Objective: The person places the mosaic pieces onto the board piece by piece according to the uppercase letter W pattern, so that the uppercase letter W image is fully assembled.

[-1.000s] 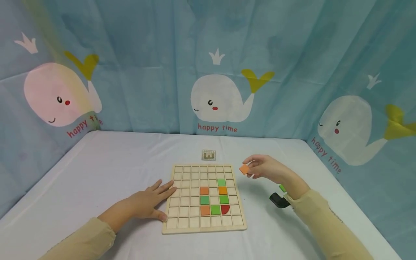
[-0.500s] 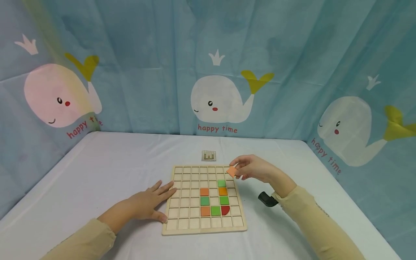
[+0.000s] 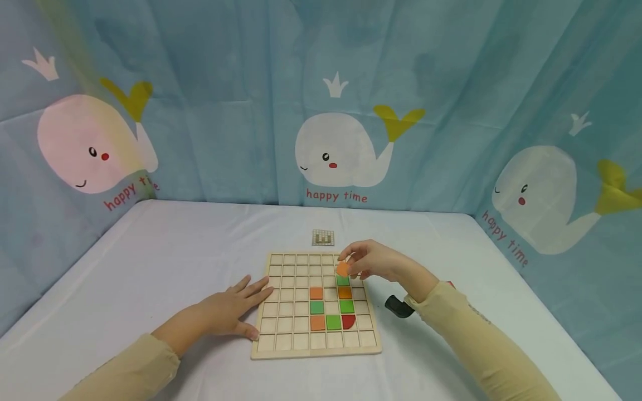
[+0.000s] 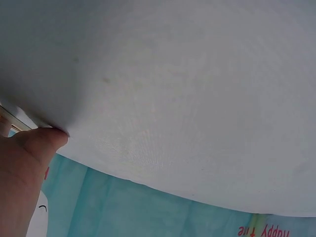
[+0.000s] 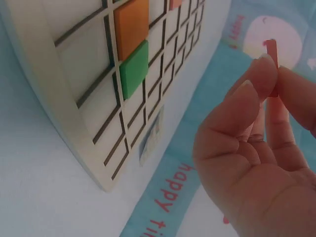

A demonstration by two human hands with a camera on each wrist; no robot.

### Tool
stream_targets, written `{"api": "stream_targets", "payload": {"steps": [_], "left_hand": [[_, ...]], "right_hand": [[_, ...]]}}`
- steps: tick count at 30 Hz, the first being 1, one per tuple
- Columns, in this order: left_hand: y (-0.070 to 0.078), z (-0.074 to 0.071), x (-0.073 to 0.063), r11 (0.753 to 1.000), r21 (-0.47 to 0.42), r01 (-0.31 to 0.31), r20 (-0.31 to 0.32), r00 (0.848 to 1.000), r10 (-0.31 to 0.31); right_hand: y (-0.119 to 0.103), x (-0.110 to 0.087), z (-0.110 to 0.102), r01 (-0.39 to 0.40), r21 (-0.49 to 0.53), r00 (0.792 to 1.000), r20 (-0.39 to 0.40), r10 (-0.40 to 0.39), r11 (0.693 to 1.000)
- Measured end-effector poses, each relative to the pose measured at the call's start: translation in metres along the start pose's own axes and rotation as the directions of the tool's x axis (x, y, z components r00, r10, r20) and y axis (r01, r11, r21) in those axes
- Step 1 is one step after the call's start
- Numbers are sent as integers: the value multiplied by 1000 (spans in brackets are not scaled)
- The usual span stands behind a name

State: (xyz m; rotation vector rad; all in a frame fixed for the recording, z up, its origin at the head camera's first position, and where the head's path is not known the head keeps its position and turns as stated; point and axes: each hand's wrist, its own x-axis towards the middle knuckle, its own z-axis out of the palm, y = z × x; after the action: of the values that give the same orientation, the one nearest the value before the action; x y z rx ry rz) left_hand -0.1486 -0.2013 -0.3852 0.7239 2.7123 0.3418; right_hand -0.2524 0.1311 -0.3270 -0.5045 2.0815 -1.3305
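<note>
My right hand [image 3: 381, 262] pinches a small orange tile [image 3: 343, 269] between thumb and fingertips, over the upper right part of a wooden grid board [image 3: 286, 341]. In the right wrist view the tile [image 5: 272, 59] appears edge-on, raised above the board. My left hand [image 3: 220, 312] lies with fingers spread on the board's left edge, fingertips over the rim. Set in the grid are orange tiles, green tiles such as one [image 3: 333, 322] in the lower row, and a red rounded piece [image 3: 348, 322]. In the left wrist view, the thumb [image 4: 42, 140] touches the board's side.
A small patterned card [image 3: 323, 238] lies behind the board on the white tabletop [image 3: 200, 239]. A black device [image 3: 398, 306] sits by the right wrist. A bit of red [image 3: 450, 284] peeks out behind the right sleeve. Whale-printed curtains [image 3: 225, 111] enclose the table.
My right hand has carried the orange tile leftward, from beside the board to over its upper right squares. The left hand has stayed on the board's edge.
</note>
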Motion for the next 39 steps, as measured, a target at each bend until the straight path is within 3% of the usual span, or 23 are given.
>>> {"api": "stream_targets", "payload": {"steps": [15,30,39], "left_hand": [[1,-1,0,1000,2,-6,4,1000,6],[2,-3,0,1000,-2,3,6,1000,-3],[2,-3,-2,1000,0,5,2,1000,-5]], "right_hand": [[8,18,32,16,-113,1000,7,-15,993],[8,35,56,151,-124,988,45,-147,981],[7,44,66,126,-183,992,20,-125,975]]}}
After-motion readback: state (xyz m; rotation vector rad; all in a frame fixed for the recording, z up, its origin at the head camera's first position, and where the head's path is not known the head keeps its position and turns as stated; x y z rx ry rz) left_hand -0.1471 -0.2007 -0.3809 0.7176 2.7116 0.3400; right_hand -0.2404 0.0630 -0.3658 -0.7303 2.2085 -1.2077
